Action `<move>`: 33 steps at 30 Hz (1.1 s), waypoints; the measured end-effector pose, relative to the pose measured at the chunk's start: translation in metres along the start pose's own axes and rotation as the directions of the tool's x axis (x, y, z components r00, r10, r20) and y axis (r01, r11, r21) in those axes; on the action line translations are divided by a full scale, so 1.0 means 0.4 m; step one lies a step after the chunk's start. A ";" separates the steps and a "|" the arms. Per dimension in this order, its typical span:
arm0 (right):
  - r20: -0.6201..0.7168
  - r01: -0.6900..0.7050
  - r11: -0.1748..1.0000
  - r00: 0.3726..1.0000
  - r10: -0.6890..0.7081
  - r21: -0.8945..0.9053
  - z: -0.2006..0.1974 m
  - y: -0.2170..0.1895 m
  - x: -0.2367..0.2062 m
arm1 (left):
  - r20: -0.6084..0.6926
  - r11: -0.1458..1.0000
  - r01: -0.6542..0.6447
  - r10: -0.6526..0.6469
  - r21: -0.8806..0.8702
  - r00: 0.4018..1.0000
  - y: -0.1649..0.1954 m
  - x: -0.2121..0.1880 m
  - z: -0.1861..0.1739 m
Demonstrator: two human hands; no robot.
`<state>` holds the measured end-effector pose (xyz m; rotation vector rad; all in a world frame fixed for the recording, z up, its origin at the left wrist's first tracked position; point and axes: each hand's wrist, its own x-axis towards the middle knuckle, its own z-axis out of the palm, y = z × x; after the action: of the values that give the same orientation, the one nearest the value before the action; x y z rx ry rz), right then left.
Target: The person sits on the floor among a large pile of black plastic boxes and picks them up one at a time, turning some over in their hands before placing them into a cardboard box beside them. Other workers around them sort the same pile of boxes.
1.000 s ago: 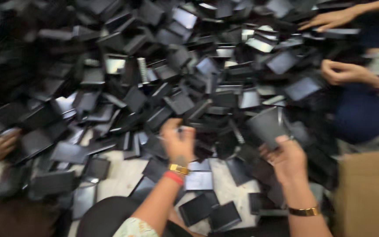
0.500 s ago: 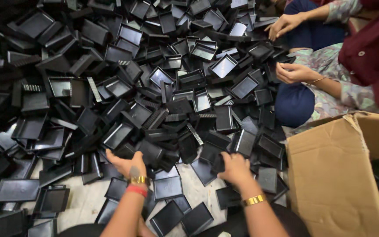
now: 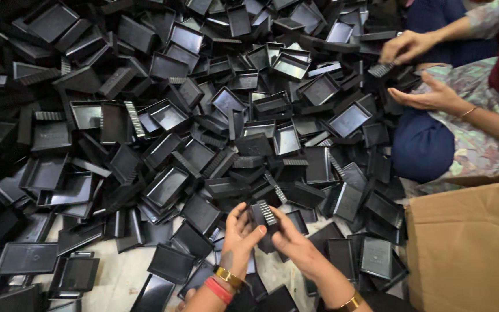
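Low at the middle of the view, the left hand point(image 3: 239, 238) and the right hand point(image 3: 295, 245) meet on one small black plastic tray point(image 3: 263, 215), fingers curled about it from both sides, its ribbed edge showing between them; around them spreads a deep heap of black trays point(image 3: 203, 115) over a pale floor point(image 3: 119, 277); at the right stands a brown cardboard box point(image 3: 469, 242); beyond it another person's hands point(image 3: 420, 72) work near the heap's far edge, one gripping a ribbed piece.
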<state>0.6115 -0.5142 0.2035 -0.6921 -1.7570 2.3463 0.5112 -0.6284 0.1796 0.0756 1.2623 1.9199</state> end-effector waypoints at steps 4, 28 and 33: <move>-0.094 -0.110 0.988 0.988 0.120 0.105 -0.029 0.005 0.013 | 0.075 0.996 0.039 -0.033 -0.076 0.997 -0.005 0.006 -0.013; -0.125 -0.475 -0.546 0.665 -0.737 0.690 -0.316 -0.085 -0.250 | 0.094 -0.197 0.010 0.512 0.980 0.854 0.091 0.019 -0.076; -0.324 0.369 -0.027 0.777 -0.540 0.929 -0.304 -0.061 -0.164 | 0.046 -0.187 0.016 0.323 0.982 0.945 0.100 0.006 -0.048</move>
<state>0.7180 -0.4243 0.2185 0.3142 0.0300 2.2821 0.4772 -0.6477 0.2007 0.9129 2.7921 0.4485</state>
